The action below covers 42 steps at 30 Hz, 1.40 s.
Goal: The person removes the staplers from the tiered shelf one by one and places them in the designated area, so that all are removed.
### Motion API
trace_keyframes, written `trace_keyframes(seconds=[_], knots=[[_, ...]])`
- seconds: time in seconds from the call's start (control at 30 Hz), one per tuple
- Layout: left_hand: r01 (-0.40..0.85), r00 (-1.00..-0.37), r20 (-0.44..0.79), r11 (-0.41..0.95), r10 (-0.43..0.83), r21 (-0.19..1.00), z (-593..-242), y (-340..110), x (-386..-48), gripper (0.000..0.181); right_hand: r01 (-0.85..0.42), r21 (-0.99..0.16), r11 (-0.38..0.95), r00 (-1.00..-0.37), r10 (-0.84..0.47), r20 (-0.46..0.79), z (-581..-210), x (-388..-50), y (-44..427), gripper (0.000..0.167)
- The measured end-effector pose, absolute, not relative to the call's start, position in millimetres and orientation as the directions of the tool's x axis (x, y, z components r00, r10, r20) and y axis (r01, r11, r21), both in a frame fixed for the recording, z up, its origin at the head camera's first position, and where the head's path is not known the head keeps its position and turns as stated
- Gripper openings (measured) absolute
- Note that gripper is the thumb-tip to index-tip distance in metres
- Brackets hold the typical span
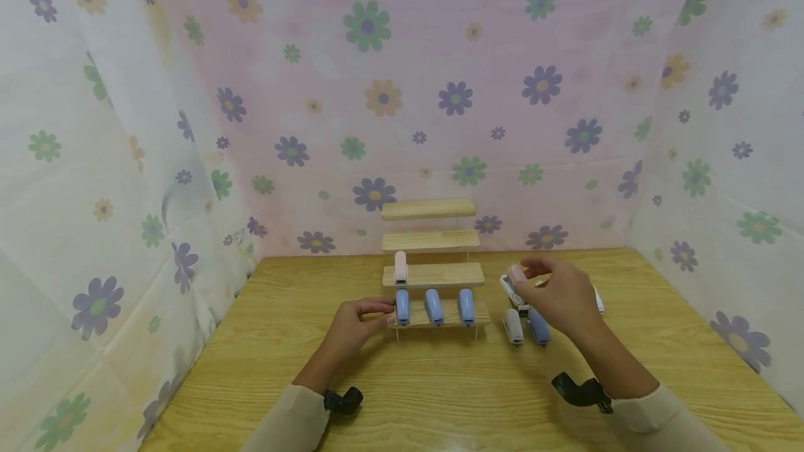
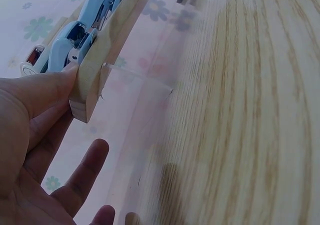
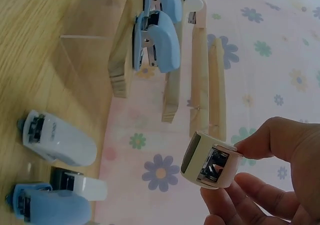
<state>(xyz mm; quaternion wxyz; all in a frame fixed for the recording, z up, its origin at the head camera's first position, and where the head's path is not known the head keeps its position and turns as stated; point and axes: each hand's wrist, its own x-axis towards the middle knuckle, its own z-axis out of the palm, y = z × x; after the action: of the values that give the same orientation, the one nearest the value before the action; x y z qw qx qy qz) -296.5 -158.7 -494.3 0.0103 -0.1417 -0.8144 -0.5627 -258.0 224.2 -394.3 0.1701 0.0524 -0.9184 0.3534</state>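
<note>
My right hand pinches a small pink-and-white stapler between thumb and fingers, lifted above the table at the right. Below it are a white stapler, a blue stapler and another white one, partly hidden. My left hand grips the left end of the lowest shelf of a stepped wooden rack, its thumb close to a light-blue stapler. Two more light-blue staplers stand along that shelf. A pink stapler stands at the left of the second shelf.
Two upper shelves rise behind, held by clear side supports. A white object shows partly behind my right hand. The wood-grain table meets a flowered cloth at the back and sides.
</note>
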Motion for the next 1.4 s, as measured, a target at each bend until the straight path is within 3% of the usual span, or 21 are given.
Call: trace_keyframes(seconds=[0.73,1.4], knots=[[0.244,-0.953,0.169,0.308,0.250,0.920,-495.2,-164.4,-298.1,0.017,-0.156,-0.554,0.818,-0.935,0.059,0.350,-421.3,-247.0,260.8,0.045],[0.257,-0.950,0.182,0.305,0.254,0.917,-496.2,-163.6,-300.2,0.017,-0.057,-0.535,0.843,-0.971,0.077,0.225,-437.3,-246.0,286.0,0.050]])
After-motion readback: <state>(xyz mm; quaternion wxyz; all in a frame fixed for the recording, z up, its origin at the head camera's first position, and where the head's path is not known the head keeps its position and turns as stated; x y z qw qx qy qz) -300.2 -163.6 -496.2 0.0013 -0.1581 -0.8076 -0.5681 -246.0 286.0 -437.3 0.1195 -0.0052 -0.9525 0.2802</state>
